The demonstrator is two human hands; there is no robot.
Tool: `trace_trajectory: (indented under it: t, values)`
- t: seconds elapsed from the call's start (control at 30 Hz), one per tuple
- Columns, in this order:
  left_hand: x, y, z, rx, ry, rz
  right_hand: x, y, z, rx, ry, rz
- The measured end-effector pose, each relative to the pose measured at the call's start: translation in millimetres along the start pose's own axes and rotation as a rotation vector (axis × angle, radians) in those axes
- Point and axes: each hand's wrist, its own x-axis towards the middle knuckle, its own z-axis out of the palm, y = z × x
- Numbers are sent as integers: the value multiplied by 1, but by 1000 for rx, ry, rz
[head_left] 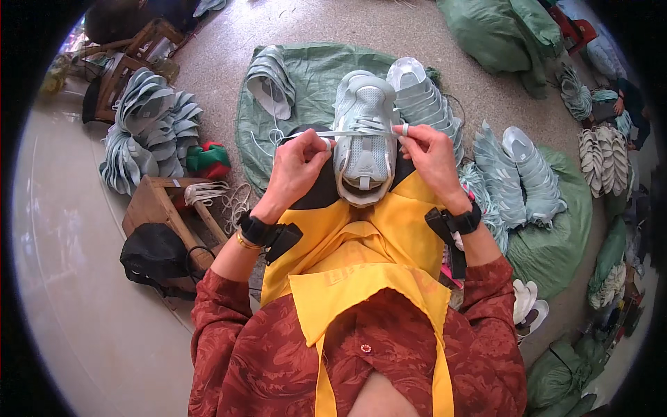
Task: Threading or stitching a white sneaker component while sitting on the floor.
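A pale blue-grey sneaker upper [363, 163] rests between my knees on the yellow apron, its heel opening toward me. A whitish shoelace [326, 133] runs taut across it, over the laced eyelets. At the left of the shoe, my left hand [299, 167] is closed on one end of the lace, a light ring or band on a finger. My right hand [432, 158] pinches the other end at the right side, also with a light band on a finger. What lies under the shoe is hidden.
Stacked uppers [424, 97] lie ahead on a green sheet [313, 66], with another bundle [271, 80] at its left. More stacks [142, 132] stand left, near a wooden stool [163, 201] holding a black bag [156, 254]. At right, uppers [531, 174] lie on green sacking [556, 257].
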Motion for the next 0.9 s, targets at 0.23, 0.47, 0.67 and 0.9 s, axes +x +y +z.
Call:
trace_trajectory:
  t: [0.23, 0.47, 0.67, 0.9]
  values:
    - [10, -9, 6, -111, 17, -4, 0, 5, 5, 338, 26, 90]
    - [13, -13, 4, -148, -20, 6, -1, 9, 15, 369, 72, 66]
    - [15, -11, 7, -166, 5, 8, -3, 3, 21, 184, 167, 14]
    - [20, -14, 13, -350, 50, -15, -1, -9, 19, 20, 86, 27]
